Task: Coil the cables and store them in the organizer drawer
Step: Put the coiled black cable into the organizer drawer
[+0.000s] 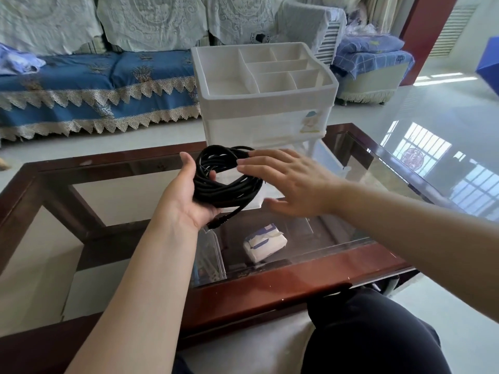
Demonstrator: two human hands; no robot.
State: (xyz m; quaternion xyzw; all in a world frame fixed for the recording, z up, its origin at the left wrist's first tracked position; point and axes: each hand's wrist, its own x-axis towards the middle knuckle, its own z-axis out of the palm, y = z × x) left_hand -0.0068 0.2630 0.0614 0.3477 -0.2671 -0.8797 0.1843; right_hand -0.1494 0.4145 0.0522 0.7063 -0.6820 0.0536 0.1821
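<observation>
One left hand (186,195) grips round, rubbery black cable coil (226,182).

Left hand (189,195): palm up, fingers curled round the near-left side of a coiled black cable (226,182), thumb raised at the far side; bare forearm runs from the near-left edge up to the wrist

Right hand (291,182): palm down, fingers spread and straight, fingertips (243,168) touching the coil's right side, not gripping; bare forearm enters from the right edge, slanting toward the far left
</observation>
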